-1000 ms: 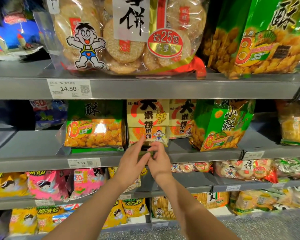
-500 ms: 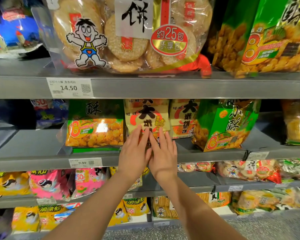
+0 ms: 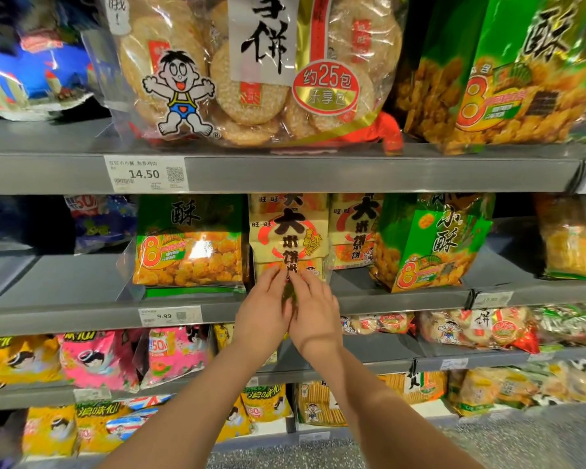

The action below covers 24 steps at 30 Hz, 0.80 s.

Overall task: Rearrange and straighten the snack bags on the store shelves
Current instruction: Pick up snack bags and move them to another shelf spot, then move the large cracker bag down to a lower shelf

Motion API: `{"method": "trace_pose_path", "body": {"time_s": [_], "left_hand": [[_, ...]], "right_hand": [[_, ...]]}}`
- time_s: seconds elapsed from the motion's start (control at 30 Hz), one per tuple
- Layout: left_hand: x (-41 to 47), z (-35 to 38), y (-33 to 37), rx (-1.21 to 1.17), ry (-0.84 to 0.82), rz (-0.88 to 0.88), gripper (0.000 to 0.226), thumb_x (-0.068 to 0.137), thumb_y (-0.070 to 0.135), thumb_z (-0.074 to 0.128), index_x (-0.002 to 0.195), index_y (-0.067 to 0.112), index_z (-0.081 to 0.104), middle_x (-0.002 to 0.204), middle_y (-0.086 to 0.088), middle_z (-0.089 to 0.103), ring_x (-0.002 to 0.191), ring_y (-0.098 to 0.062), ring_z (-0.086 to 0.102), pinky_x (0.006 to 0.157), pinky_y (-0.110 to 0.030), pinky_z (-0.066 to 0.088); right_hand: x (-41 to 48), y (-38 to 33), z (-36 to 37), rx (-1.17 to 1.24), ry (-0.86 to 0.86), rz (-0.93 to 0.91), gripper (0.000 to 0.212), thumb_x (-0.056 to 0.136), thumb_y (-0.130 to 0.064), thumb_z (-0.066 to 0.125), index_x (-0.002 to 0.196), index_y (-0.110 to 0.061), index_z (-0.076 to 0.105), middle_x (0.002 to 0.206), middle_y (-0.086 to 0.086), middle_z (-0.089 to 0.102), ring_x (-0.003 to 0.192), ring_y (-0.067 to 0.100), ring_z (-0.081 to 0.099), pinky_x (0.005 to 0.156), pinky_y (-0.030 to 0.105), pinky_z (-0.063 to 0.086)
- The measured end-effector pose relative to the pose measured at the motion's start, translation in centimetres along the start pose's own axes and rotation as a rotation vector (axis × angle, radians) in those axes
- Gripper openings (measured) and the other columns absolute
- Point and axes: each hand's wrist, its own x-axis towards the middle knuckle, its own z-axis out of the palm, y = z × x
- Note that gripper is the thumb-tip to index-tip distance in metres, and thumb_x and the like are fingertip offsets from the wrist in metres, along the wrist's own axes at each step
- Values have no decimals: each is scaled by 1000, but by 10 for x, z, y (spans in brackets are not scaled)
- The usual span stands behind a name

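The pale yellow plastic rice-cracker bag with black characters and a red ring (image 3: 289,236) stands upright on the middle grey metal shelf (image 3: 65,318), close to its front edge and about midway along it. Both hands meet at the bag's lower front. The left hand (image 3: 264,308) and the right hand (image 3: 314,311) lie side by side, almost touching, fingers nearly straight and narrow-set, their tips pressed on the bag's bottom part. A dark green patch shows between the hands; what it is cannot be told.

Just left of the bag stands a green and orange snack bag (image 3: 190,247), upright. Just right stands a second yellow rice-cracker bag (image 3: 351,231), then a green bag tilted to the right (image 3: 432,243). A white price label reading 9.99 (image 3: 170,315) sits on the shelf's front edge, left of the hands.
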Motion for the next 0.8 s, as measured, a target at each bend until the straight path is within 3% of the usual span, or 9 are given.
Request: {"method": "trace_pose_path", "body": {"time_s": [0.07, 0.13, 0.2, 0.27, 0.4, 0.5, 0.57, 0.67, 0.8], "left_hand": [[2, -3, 0, -24, -49, -18, 54, 93, 18, 46, 144, 14, 28, 153, -1, 22, 131, -17, 39, 102, -28, 37], [4, -7, 3, -48, -82, -20, 55, 94, 18, 46, 145, 13, 25, 153, -2, 21, 132, -18, 37, 104, -27, 34], [2, -13, 5, -94, -95, -43, 57, 94, 20, 47, 145, 15, 24, 151, -3, 26, 131, -18, 38, 103, -27, 34], [-4, -21, 7, -146, -63, -66, 54, 94, 22, 47, 144, 18, 27, 145, -2, 36, 126, -18, 43, 98, -27, 36], [-17, -50, 20, -172, 74, -21, 38, 95, 25, 46, 133, 21, 47, 125, -3, 59, 110, -19, 55, 90, -33, 46], [-24, -89, 37, -177, 243, -1, 28, 94, 22, 49, 120, 17, 59, 103, -2, 68, 92, -18, 62, 76, -33, 49], [-23, -119, 49, -177, 362, -2, 25, 93, 21, 51, 115, 16, 61, 98, 0, 68, 87, -15, 60, 71, -27, 43], [-10, -163, 61, -146, 518, -32, 30, 91, 21, 54, 119, 12, 56, 108, -5, 64, 98, -21, 59, 78, -28, 39], [17, -208, 55, -48, 624, -139, 58, 85, 26, 62, 135, 9, 37, 122, -16, 47, 113, -32, 45, 91, -39, 38]], "right_hand": [[0, -1, -2, 5, -85, 7, 56, 93, -18, 42, 147, -25, 25, 156, -3, 15, 141, 20, 18, 113, 34, 20], [-1, -3, -5, 6, -90, 11, 59, 93, -16, 42, 148, -25, 23, 157, -2, 12, 142, 20, 18, 114, 33, 20], [-4, -7, -8, 25, -88, 10, 58, 91, -14, 44, 146, -23, 27, 155, 1, 19, 140, 22, 23, 114, 34, 21], [-6, -12, -12, 70, -14, -15, 50, 90, -13, 44, 139, -21, 40, 145, 3, 40, 133, 23, 37, 110, 36, 28], [-9, -33, -39, 173, 145, -50, 32, 96, -20, 40, 124, -19, 55, 112, 2, 67, 102, 21, 60, 90, 36, 46], [-13, -56, -75, 326, 193, -55, 27, 97, -23, 40, 116, -22, 60, 89, -6, 66, 78, 12, 59, 68, 29, 47], [-13, -70, -104, 373, 256, -91, 24, 97, -22, 42, 110, -24, 62, 79, -9, 62, 69, 10, 56, 62, 28, 44], [0, -82, -155, 395, 396, -149, 23, 94, -20, 46, 112, -21, 61, 90, -12, 59, 84, 10, 58, 74, 26, 45], [58, -86, -226, 449, 536, -115, 37, 90, -26, 53, 126, -16, 49, 116, -2, 56, 104, 14, 53, 93, 34, 45]]}}
